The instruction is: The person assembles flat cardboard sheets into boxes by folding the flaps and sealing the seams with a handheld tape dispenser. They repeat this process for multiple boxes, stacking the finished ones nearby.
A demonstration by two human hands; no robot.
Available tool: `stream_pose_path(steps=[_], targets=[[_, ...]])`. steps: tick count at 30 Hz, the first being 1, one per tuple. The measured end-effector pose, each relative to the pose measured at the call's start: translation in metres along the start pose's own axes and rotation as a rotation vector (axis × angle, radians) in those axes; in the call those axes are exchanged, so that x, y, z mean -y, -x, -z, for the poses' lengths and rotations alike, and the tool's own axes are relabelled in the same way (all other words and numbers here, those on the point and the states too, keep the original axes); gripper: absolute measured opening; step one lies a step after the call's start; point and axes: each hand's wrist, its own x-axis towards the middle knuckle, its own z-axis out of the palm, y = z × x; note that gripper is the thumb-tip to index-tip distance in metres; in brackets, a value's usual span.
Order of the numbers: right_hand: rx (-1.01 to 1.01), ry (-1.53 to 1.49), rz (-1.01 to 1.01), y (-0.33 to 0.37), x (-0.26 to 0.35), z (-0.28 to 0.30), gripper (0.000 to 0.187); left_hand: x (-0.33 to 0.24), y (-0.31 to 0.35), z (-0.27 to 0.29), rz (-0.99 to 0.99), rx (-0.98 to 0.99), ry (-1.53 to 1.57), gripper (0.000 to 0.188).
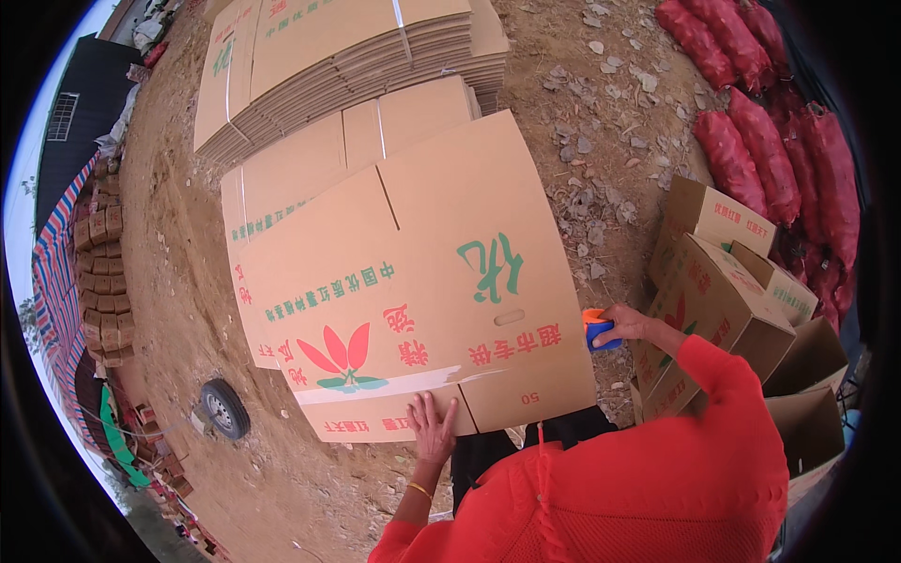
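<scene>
In front of me lies a flattened cardboard box with green and red print, on top of other flat boxes. A strip of shiny clear tape runs across its near part. My left hand rests palm down on the near edge, fingers spread, just below the tape. Beyond the cardboard's right edge, my right hand is closed round a blue and orange tape dispenser. Its far side is partly hidden by my fingers.
Bundled flat boxes are stacked at the far side. Opened cartons stand at right, before filled red mesh sacks. A wheel lies on the dirt at left. Piled cartons line the far left.
</scene>
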Motion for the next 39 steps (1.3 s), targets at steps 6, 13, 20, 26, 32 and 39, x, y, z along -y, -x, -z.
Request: stream_pose_path(steps=[6,13,20,26,32,39], targets=[[-0.102,-0.248,-0.027,0.012,0.031,-0.003,0.048,-0.006,-0.010,0.034,-0.075,-0.152,-0.045,0.063],[-0.145,-0.532,0.054,-0.005,0.115,0.016,0.048,0.040,-0.038,0.150,-0.086,-0.340,-0.152,0.055],[-0.067,-0.955,0.415,0.016,0.274,0.041,0.051,0.032,-0.055,0.324,-0.096,-0.888,-0.222,0.030],[0.046,-0.939,0.692,0.055,0.465,0.079,0.049,0.019,-0.041,0.439,0.148,-1.168,-0.110,0.017],[0.184,-0.710,1.043,0.083,0.669,0.077,0.040,0.048,-0.007,0.542,0.161,-1.501,0.129,0.024],[0.521,-0.501,0.964,0.081,0.856,-0.032,0.037,0.120,0.045,0.550,0.094,-1.674,0.972,0.016]])
